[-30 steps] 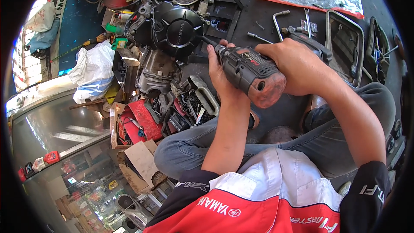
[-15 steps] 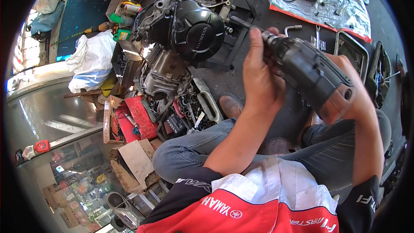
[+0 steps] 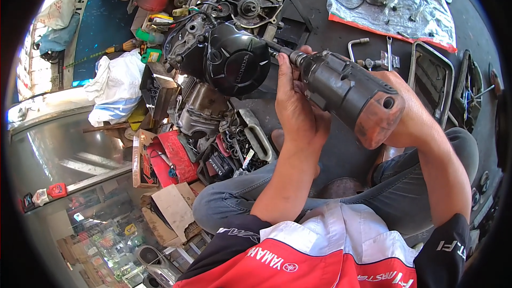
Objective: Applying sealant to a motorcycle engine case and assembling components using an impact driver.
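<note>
Both hands [image 3: 298,109] [image 3: 410,122] are clamped on the power driver [image 3: 346,93]; its bit [image 3: 277,49] may slip off the engine cover [image 3: 234,64] if tilted.

Engine [image 3: 229,64] at 11 o'clock; power tool [image 3: 346,93] right of it, touching; plastic sheet [image 3: 394,5] at 1 o'clock; toolbox [image 3: 170,154] at 9.

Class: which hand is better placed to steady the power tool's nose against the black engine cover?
Probably the left hand: it already wraps the power tool near its nose, beside the black engine cover. The right hand holds the rear.
</note>
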The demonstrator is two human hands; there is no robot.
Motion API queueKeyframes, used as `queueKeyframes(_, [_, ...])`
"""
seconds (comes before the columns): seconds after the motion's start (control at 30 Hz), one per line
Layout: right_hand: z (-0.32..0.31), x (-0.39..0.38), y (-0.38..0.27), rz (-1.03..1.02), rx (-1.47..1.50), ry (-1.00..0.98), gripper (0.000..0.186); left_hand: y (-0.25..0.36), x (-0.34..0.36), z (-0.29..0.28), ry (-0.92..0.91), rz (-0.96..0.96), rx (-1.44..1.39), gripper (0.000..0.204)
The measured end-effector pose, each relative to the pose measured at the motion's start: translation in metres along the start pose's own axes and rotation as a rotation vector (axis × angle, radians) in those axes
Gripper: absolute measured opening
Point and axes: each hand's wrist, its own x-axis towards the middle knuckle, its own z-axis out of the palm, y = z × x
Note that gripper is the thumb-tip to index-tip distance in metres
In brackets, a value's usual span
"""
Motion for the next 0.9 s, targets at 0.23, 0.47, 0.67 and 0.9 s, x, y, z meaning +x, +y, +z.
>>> queueKeyframes(0.23, [-0.008, 0.004, -0.007, 0.056, 0.059, -0.02, 0.037, -0.003, 0.005, -0.005, -0.109, -0.029, -0.098, 0.044])
queueKeyframes(0.47, [-0.011, 0.008, -0.013, 0.094, 0.048, -0.025, 0.037, 0.0, 0.005, -0.004, -0.083, -0.028, -0.115, 0.045])
queueKeyframes(0.67, [-0.011, 0.01, -0.004, 0.063, -0.065, 0.01, 0.036, -0.005, 0.009, -0.005, -0.072, -0.038, -0.133, 0.046])
queueKeyframes(0.9, [-0.015, 0.016, -0.009, 0.049, -0.063, -0.016, 0.036, -0.001, 0.011, -0.008, -0.109, -0.051, -0.154, 0.046])
